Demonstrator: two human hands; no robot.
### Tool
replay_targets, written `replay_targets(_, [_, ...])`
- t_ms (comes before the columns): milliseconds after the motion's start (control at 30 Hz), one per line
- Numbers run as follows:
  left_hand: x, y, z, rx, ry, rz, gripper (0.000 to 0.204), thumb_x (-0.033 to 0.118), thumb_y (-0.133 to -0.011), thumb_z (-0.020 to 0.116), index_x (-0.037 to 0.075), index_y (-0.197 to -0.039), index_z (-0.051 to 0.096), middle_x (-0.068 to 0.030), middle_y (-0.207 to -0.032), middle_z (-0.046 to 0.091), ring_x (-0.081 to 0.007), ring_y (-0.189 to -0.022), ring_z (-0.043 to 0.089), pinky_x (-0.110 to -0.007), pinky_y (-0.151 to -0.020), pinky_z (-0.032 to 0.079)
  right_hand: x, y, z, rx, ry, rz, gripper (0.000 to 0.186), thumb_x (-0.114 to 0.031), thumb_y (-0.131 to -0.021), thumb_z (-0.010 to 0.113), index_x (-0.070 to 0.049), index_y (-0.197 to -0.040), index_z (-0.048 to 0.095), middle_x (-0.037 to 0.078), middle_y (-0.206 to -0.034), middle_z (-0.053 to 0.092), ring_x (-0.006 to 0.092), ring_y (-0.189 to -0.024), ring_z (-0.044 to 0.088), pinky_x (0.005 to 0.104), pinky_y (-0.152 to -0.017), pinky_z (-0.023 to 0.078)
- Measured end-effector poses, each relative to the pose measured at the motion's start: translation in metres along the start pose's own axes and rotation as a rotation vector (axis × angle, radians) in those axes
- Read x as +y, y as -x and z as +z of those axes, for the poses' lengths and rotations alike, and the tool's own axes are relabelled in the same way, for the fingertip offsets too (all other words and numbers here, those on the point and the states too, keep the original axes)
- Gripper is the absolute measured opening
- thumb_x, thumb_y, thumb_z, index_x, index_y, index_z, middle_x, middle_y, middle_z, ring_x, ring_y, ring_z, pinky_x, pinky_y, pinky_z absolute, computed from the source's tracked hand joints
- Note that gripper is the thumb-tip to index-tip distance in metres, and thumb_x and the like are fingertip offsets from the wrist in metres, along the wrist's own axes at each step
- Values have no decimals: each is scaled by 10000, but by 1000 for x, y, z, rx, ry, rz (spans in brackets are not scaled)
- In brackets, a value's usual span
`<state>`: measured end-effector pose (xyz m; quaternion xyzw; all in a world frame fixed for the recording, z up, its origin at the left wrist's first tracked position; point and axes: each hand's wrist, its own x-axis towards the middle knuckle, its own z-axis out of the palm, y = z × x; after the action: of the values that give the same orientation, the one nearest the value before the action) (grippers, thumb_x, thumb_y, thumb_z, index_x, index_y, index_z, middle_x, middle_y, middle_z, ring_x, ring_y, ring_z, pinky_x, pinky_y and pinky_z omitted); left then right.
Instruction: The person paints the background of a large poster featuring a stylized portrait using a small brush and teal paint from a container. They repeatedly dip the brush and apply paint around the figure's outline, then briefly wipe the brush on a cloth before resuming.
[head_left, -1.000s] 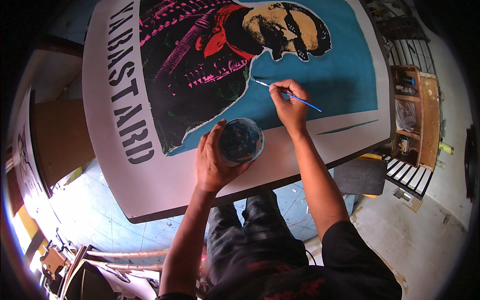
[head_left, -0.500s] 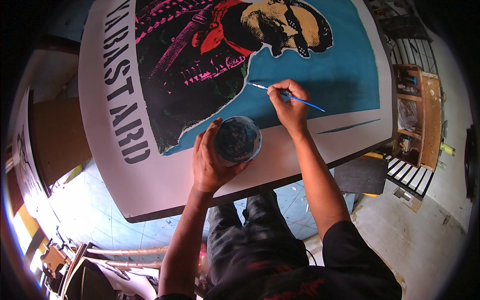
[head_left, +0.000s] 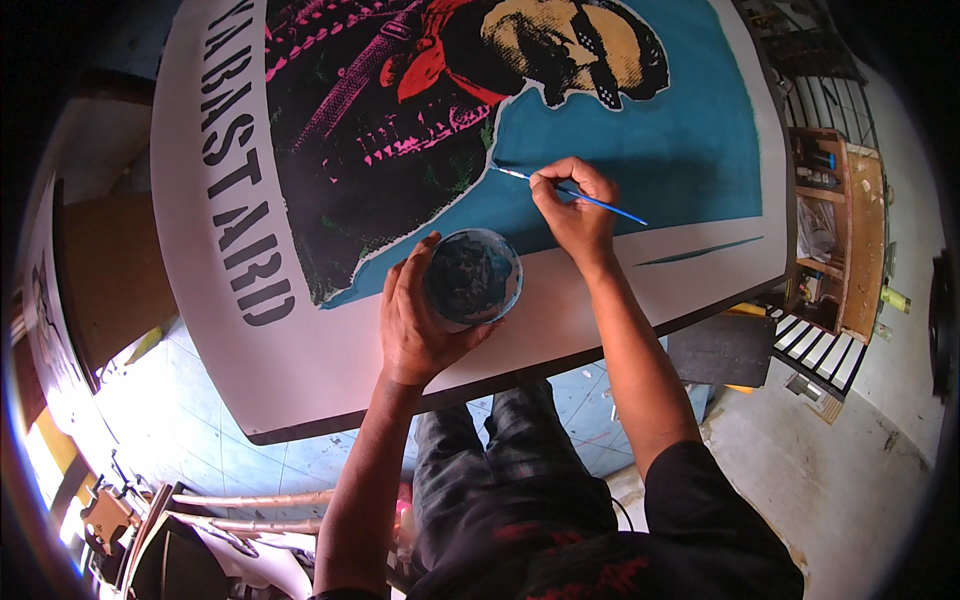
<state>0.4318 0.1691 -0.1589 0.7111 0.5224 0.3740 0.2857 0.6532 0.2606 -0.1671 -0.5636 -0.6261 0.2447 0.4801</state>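
A large poster (head_left: 330, 370) lies before me, with a printed figure in black, pink, red and cream on a teal painted ground (head_left: 690, 170). My right hand (head_left: 577, 208) pinches a thin blue paintbrush (head_left: 625, 213). The brush's tip meets the teal area close to the white edge of the dark figure. My left hand (head_left: 415, 315) is wrapped round the side of a round tub of teal paint (head_left: 474, 277), held over the poster's lower part. Paint smears coat the tub's inside and rim.
A wooden shelf (head_left: 860, 240) with small items stands at the right, beside a black metal rack (head_left: 825, 350). A dark flat board (head_left: 718, 350) sits below the table's right edge. Wooden poles (head_left: 255, 499) and sheets lie at lower left, above blue floor tiles (head_left: 225, 400).
The brush tip has shifted slightly left along the figure's white edge, with my right hand following a little. The left hand keeps its hold on the tub; the poster appears slightly shifted left.
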Motion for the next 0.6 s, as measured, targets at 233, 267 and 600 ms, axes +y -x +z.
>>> replay_targets(233, [-1, 1, 1, -7, 8, -23, 1074, 323, -516, 928, 16, -1362, 342, -175, -1393, 484, -368, -1142, 531, -452, -963, 449, 2, -1, -3, -31, 9, -57, 88, -21, -751, 718, -28, -768, 632, 59, -687, 666, 118, -632, 646, 241, -567, 491])
replay_targets(267, [0, 1, 0, -13, 2, -26, 1074, 326, -518, 927, 14, -1363, 341, -175, -1394, 483, -368, -1141, 531, -452, -963, 448, 1, 0, -3, -33, 6, -33, 78, -6, -762, 709, -19, -770, 633, 52, -693, 665, 106, -639, 635, 236, -581, 489])
replay_targets(600, [0, 0, -1, -5, 3, 2, 1068, 351, -543, 916, 14, -1371, 331, -181, -1399, 475, -371, -1132, 533, -458, -959, 446, -2, -3, 1, 56, -1, 23, 54, 33, -799, 690, 11, -790, 641, 33, -727, 662, 69, -675, 603, 221, -622, 483])
